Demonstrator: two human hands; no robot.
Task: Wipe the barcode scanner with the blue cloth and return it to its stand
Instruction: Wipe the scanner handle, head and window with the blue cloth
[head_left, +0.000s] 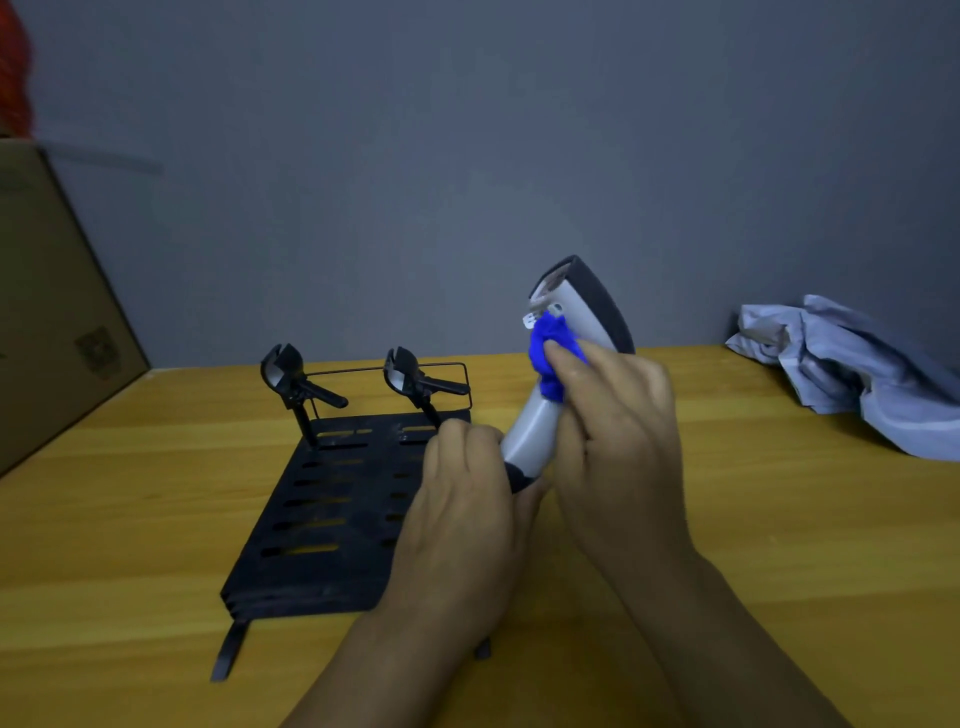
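Note:
A grey and black barcode scanner (576, 301) is held upright above the wooden table, head up. My left hand (467, 499) grips the lower end of its handle. My right hand (618, 415) presses a bunched blue cloth (550, 348) against the scanner's neck, just below the head. The black slotted stand (322, 514) lies flat on the table to the left of my hands, with two black clamp holders (283, 371) standing at its far end. Both holders have nothing in them.
A cardboard box (57, 312) stands at the left edge of the wooden table (779, 519). A crumpled pale blue fabric (852, 369) lies at the back right. A grey wall runs close behind the table.

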